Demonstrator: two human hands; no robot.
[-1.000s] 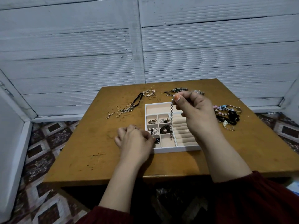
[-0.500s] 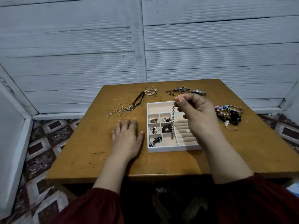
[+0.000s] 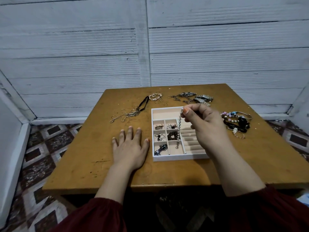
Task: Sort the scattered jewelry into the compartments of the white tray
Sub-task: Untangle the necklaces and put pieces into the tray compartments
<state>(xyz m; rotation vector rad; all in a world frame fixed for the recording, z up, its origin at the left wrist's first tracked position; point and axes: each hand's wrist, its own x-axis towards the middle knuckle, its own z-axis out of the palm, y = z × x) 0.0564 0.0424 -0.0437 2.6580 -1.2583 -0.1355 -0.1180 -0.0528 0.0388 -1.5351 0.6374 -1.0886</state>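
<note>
Right hand point(image 3: 207, 126), right of centre in the frame: my thumb and forefinger pinch the top end of a pearl strand point(image 3: 179, 129); the other fingers curl loosely below. The strand hangs straight down over the white tray point(image 3: 178, 158), in line with the divider between the small compartments and the ring-roll section point(image 3: 189, 137). Its clasp end sits over the lowest small compartment of the right column; I cannot tell whether it touches the compartment floor

Left hand point(image 3: 130, 146), left of centre: I rest it flat on the table point(image 3: 83, 156), palm down, fingers straight and slightly spread, gripping nothing. The thumb lies just beside the tray's left wall, apart from it

Tray, small compartments:
- top row: metal pieces at left, pearl and dark pieces at right
- middle row: silver pieces at left, dark beads at right
- bottom row: a blue and dark piece at left

Loose jewellery on the table:
- thin chains point(image 3: 127, 114) with small rings, up and left of the tray
- black cord point(image 3: 144, 103), just beside the chains
- pale bead bracelet point(image 3: 156, 97) near the table's far edge
- dark metal chains point(image 3: 183, 97) and a metal watch band point(image 3: 203, 98), above the tray
- beaded bracelets point(image 3: 236, 122) in a pile, right of my right hand

Dark red sleeves point(image 3: 93, 215) cover both forearms at the bottom of the frame
</note>
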